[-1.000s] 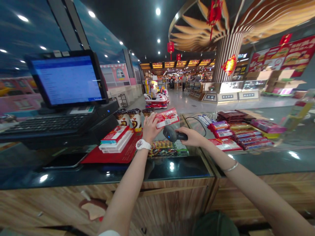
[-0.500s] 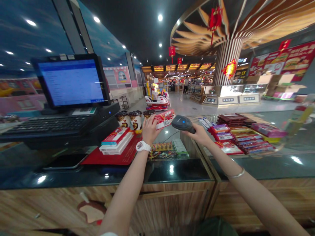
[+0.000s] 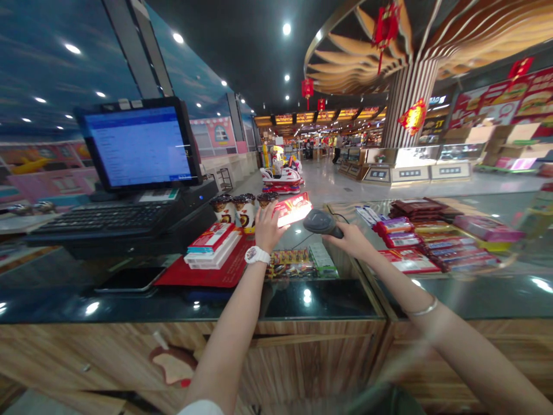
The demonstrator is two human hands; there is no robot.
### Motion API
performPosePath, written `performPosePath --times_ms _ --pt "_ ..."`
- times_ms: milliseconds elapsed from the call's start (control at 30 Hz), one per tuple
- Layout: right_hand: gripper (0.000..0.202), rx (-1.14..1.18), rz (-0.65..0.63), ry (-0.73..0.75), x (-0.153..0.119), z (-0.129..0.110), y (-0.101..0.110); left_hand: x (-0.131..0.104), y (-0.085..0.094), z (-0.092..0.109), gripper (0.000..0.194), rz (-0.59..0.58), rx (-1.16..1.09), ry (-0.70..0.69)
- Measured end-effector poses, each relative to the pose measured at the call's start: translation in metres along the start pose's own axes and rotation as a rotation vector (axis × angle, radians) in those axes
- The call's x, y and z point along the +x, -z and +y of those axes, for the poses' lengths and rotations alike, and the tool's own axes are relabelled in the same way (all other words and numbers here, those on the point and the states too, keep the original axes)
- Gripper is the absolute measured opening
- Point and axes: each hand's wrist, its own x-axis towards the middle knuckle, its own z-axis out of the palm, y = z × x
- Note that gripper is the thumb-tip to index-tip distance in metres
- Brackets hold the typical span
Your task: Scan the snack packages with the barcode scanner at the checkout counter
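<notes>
My left hand [image 3: 268, 226] grips a red and white box [image 3: 294, 208] by its left end, above the counter. Bright light falls across the lower part of the box. In my right hand [image 3: 348, 239] is a dark barcode scanner [image 3: 319, 221], its head pointed left at the box with a small gap between them. Left of my left hand, a stack of small boxes [image 3: 212, 246] rests on a red mat [image 3: 231, 272]. Several lidded cups [image 3: 244, 211] stand just behind that stack.
On the left are a monitor [image 3: 140, 147], a keyboard [image 3: 108, 222] and a dark flat device [image 3: 129, 279]. Wrapped snack bars [image 3: 444, 242] lie on the glass counter at right. Small packets [image 3: 294, 262] show below my hands. A thin cable hangs behind the scanner.
The lower part of the box now glows brightly, and the blue light on top of the scanner no longer shows. The view has shifted slightly; both hands keep their holds.
</notes>
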Motion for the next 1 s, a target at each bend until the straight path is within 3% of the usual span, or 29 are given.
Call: performPosePath --times_ms 533,700,1000 --pt "0.037 0.025 -0.037 0.013 0.0 0.005 -0.005 0.001 -0.001 0.001 0.028 0.026 -0.002 -0.006" --pt "0.031 0.033 -0.132 0.09 -0.003 0.004 -0.009 0.003 0.001 0.003 0.029 0.028 -0.005 -0.019" --pt "0.047 0.067 -0.313 0.278 -0.008 0.006 -0.029 0.007 0.008 0.008 0.027 0.041 -0.039 -0.017"
